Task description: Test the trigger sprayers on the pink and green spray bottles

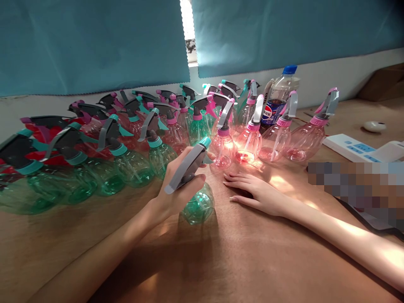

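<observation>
My left hand (172,189) is wrapped round the neck of a green spray bottle (200,206), whose grey and teal trigger head tilts up above my fingers. The bottle stands on the wooden table (252,261), its base partly in shadow. My right hand (249,189) lies flat on the tabletop to the right of that bottle, fingers stretched out, holding nothing. Just beyond the right fingertips are clear pink spray bottles (248,147) with pink collars. Beyond my left wrist, green spray bottles (132,168) with teal collars stand close together.
More spray bottles in pink, red and green crowd the back of the table. Behind them stands a cola bottle (277,99) with a blue cap. A white power strip (350,147) and a white mouse-like object (374,126) lie at the right. Blue curtains (94,42) hang behind.
</observation>
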Motion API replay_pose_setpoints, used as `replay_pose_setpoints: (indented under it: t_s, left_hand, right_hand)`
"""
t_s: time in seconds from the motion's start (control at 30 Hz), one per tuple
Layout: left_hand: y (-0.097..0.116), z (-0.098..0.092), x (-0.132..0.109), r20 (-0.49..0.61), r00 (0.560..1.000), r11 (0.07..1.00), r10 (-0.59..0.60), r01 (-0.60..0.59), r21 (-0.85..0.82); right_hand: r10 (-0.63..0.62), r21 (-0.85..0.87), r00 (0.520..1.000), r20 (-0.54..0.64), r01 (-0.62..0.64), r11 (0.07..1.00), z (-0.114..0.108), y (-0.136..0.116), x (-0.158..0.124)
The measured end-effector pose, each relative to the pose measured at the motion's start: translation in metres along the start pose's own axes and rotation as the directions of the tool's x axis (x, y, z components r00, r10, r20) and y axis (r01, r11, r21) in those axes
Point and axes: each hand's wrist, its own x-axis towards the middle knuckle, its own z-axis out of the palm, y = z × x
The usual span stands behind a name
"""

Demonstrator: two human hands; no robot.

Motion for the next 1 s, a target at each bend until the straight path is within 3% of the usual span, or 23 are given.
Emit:
replay_pose_setpoints:
  t_s: [0.17, 0.53, 1.0]
  left_hand:
    - [0.001, 0.000, -0.004, 0.024, 0.994, 0.992, -0.105, 0.107, -0.064]
    - [0.019, 0.003, -0.004, -0.018, 0.994, 0.983, -0.111, 0.107, -0.147]
    - [0.013, 0.004, -0.004, -0.025, 0.994, 0.979, -0.107, 0.100, -0.179]
  right_hand:
    - [-0.002, 0.007, 1.000, -0.004, 0.002, 1.000, 0.000, 0.000, 0.000]
    - [-0.004, -0.016, 1.000, 0.008, 0.004, 1.000, 0.000, 0.000, 0.000]
    - [-0.004, 0.012, 1.000, -0.017, 0.004, 1.000, 0.000, 0.000, 0.000]
